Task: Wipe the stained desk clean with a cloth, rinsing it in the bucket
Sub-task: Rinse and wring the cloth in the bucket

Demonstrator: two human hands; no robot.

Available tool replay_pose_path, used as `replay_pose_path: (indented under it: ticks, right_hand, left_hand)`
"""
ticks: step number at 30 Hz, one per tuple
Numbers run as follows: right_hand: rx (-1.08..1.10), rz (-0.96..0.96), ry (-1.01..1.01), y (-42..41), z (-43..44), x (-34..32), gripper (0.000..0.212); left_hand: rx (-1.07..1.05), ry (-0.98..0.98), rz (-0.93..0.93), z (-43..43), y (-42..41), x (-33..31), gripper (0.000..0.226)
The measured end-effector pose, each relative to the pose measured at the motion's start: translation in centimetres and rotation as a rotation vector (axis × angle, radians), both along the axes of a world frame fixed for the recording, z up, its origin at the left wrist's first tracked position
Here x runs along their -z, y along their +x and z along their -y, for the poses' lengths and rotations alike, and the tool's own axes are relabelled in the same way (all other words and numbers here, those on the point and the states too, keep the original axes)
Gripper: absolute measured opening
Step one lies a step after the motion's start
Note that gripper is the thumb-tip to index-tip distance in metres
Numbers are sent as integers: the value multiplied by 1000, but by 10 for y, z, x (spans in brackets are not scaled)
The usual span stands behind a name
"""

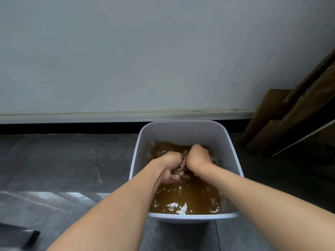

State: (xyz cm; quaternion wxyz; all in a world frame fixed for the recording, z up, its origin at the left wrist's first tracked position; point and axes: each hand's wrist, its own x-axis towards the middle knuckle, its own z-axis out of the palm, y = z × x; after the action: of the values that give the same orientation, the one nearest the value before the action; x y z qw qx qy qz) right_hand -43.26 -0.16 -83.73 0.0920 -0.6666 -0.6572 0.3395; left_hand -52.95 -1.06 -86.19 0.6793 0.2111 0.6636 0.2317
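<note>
Currently both hands are down in the bucket (181,130), a white rectangular one that stands on the dark floor (72,160), near the floor's far edge where the wall (126,51) begins. The bucket holds brown, murky water (190,196) with ripples and bright glints on its surface. The cloth (183,166) is bunched into a small wet lump at the water surface, in the far half of the bucket, directly between the two hands. The left hand (169,166) has its fingers curled round the near-left part of the lump. The right hand (197,157) is closed like a fist on the far-right part, and its fingers are hidden from the camera. The two fists almost touch each other, so the cloth's axis, as far as one can judge, runs only a short way from one hand to the other. Neither hand is nearer; both already have it. I judge that the step is rinsing or wringing. For wringing, the hands must turn in opposite directions around this short axis, with the lump lifted above the water but over the bucket, so the dirty water falls back inside. The stained tabletop is not in view. Sheets of cardboard (290,124) lean against the wall at the right.
</note>
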Motion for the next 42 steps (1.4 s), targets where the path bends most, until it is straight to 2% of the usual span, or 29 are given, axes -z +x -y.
replay_pose_path:
  ticks: [1,2,4,6,7,8,9,10,12,13,15,17,19,22,25,28,31,34,36,38,39,41,42]
  right_hand:
    - [-78,92,22,5,-2,-2,13]
    - [-163,191,44,9,-4,-2,13]
    - [-350,383,60,14,-7,4,39]
    - [-474,476,13,15,-7,9,50]
    - [-527,509,0,15,-6,12,50]
    - [-575,542,4,15,-6,16,49]
    - [-612,574,10,14,-4,20,51]
    - [-645,596,19,13,-4,24,56]
    - [-654,571,-34,10,-4,29,68]
    - [-616,513,-95,9,-5,30,68]
    - [-476,350,-208,6,-9,31,50]
    - [-276,183,-249,2,-9,32,31]
    - [-84,30,-245,-4,-4,30,23]
    - [72,-109,-178,-16,7,17,11]
    - [69,-125,-92,-25,13,6,15]
    - [83,-82,-16,-21,7,8,24]
    - [138,-22,16,-3,-11,19,25]
    - [171,45,-2,11,-27,24,33]
    - [54,102,-11,13,-26,21,40]
    - [-119,221,-14,16,-21,19,48]
    - [-209,295,-23,17,-17,18,56]
    - [-347,402,-64,19,-12,22,69]
    - [-378,426,-97,18,-11,24,69]
  left_hand:
    - [33,12,-13,-1,1,0,41]
    - [63,19,-38,-1,3,0,42]
    - [76,34,-136,1,3,-2,37]
    - [67,80,-293,5,4,0,11]
    - [99,97,-400,6,4,4,26]
    - [200,91,-556,5,3,10,58]
    - [285,104,-681,3,1,18,80]
    - [337,114,-763,4,1,19,90]
    - [409,133,-833,2,2,25,83]
    - [430,152,-827,0,1,28,71]
    - [412,169,-779,-1,3,29,42]
    - [273,127,-572,-3,4,31,26]
    - [116,30,-347,-3,5,26,16]
    - [-146,2,-197,-3,-1,23,18]
    - [-326,4,-28,-1,-4,12,25]
    - [-287,-4,140,3,-1,-2,33]
    - [-94,-8,115,3,2,-6,37]
    - [-76,31,64,0,3,-11,27]
    - [-90,51,10,0,0,-10,22]
    - [-81,79,-124,0,-1,-3,9]
    - [-57,97,-230,2,0,0,17]
    - [88,100,-500,3,-1,13,65]
    - [206,109,-657,3,-1,16,75]
